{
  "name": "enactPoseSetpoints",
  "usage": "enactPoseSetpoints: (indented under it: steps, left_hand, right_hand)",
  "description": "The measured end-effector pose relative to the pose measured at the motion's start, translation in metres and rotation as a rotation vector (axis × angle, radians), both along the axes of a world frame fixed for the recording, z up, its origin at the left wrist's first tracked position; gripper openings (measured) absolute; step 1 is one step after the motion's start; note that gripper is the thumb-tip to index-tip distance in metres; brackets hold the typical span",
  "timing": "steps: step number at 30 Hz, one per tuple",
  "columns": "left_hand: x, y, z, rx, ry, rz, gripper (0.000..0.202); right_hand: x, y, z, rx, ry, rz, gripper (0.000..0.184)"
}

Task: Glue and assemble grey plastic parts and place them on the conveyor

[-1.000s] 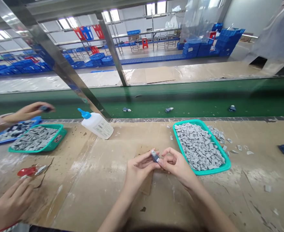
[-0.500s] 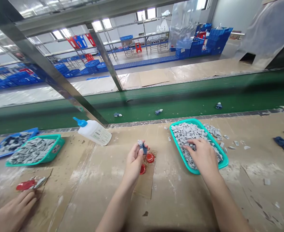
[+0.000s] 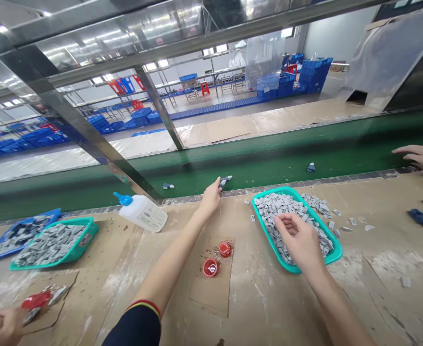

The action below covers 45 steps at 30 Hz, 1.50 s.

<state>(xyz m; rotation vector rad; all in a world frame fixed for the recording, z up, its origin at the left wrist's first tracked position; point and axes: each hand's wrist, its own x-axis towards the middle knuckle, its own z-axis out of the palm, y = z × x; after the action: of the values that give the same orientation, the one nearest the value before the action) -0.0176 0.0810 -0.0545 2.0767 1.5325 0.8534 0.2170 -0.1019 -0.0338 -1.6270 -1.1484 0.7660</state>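
Note:
My left hand (image 3: pixel 211 197) reaches out to the green belt (image 3: pixel 265 174), its fingertips closed at a small dark-blue and grey part (image 3: pixel 225 181). Another such part seems to lie against it, so the two are hard to tell apart. My right hand (image 3: pixel 300 238) is above the green basket (image 3: pixel 336 257) of small grey plastic pieces (image 3: pixel 281 204), thumb and fingertips pinched together. Whatever they may hold is too small to make out. Between my arms, two red caps (image 3: pixel 210 267) with wet, shiny contents sit on a cardboard piece (image 3: pixel 211 298).
A white bottle with blue nozzle (image 3: pixel 144 212) stands left. Beyond it are another green basket (image 3: pixel 85 240) and a blue tray (image 3: pixel 58 214). Other people's hands show at lower left (image 3: pixel 2 327) and far right (image 3: pixel 422 154). A metal post (image 3: pixel 125 178) slants down to the table.
My left hand has moved forward from above the red caps to the belt, carrying the blue-grey part. My right hand has lifted slightly off the pieces. Another person's hand has appeared at the right.

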Motion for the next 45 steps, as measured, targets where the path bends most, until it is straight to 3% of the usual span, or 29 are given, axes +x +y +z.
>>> enactPoseSetpoints:
  steps: [5, 9, 13, 17, 22, 26, 28, 32, 35, 38, 42, 45]
  left_hand:
    - [0.03, 0.042, 0.0, 0.026, 0.211, -0.013, 0.04]
    - [0.029, 0.059, -0.004, -0.042, 0.329, 0.079, 0.03]
    - [0.015, 0.061, -0.009, -0.129, 0.385, 0.128, 0.028]
    - [-0.002, 0.049, -0.001, -0.11, 0.332, 0.169, 0.027]
    - [-0.019, 0.007, 0.023, -0.05, 0.123, 0.142, 0.026]
    - [-0.026, -0.054, 0.042, -0.045, -0.084, 0.047, 0.028]
    - [-0.029, -0.088, 0.05, -0.088, -0.31, 0.016, 0.027]
    - [-0.038, -0.146, 0.061, -0.157, -0.641, 0.168, 0.033]
    - [-0.041, -0.179, 0.057, -0.186, -0.795, 0.327, 0.037]
    - [-0.035, -0.203, 0.045, -0.246, -0.937, 0.397, 0.039]
    - [-0.02, -0.219, 0.03, -0.321, -1.021, 0.419, 0.038]
    - [-0.011, -0.221, 0.029, -0.353, -1.041, 0.406, 0.037]
  right_hand:
    - [-0.024, -0.005, 0.005, -0.014, 0.409, 0.233, 0.03]
    - [-0.047, -0.012, 0.003, -0.126, 0.553, 0.374, 0.03]
    - [-0.071, -0.018, -0.007, -0.216, 0.564, 0.404, 0.031]
    - [-0.088, -0.021, -0.016, -0.235, 0.536, 0.394, 0.034]
    - [-0.095, -0.02, -0.017, -0.213, 0.497, 0.385, 0.035]
    - [-0.099, -0.018, -0.02, -0.186, 0.493, 0.395, 0.036]
    - [-0.101, -0.017, -0.023, -0.19, 0.495, 0.401, 0.036]
    - [-0.102, -0.018, -0.023, -0.196, 0.508, 0.403, 0.036]
    - [-0.098, -0.019, -0.012, -0.187, 0.532, 0.41, 0.033]
    - [-0.093, -0.021, 0.0, -0.186, 0.548, 0.417, 0.032]
    - [-0.086, -0.024, 0.008, -0.174, 0.577, 0.439, 0.031]
    - [-0.084, -0.027, 0.01, -0.183, 0.592, 0.465, 0.031]
